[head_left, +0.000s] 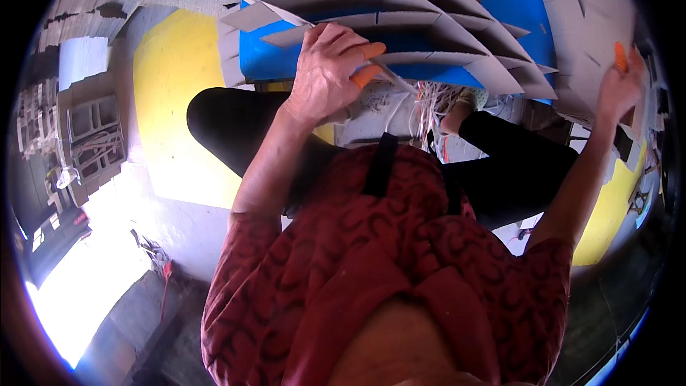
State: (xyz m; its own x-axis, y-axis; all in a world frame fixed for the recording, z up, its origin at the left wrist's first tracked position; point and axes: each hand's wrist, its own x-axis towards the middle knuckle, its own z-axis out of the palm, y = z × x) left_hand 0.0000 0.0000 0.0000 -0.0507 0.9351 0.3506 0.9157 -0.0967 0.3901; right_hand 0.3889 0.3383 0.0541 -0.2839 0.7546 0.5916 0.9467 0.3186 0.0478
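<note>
Our red patterned shirt sits nearest, on our side of the cardboard grid atop the blue counter. Left of the grid's middle, our left hand has fingers closed on a strip; right of the grid, our right hand pinches a blurred cardboard sheet.

Cardboard grid is sitting on the table, ahead of the left hand and kinda rightward; loose cardboard pieces are left of the right hand.
</note>
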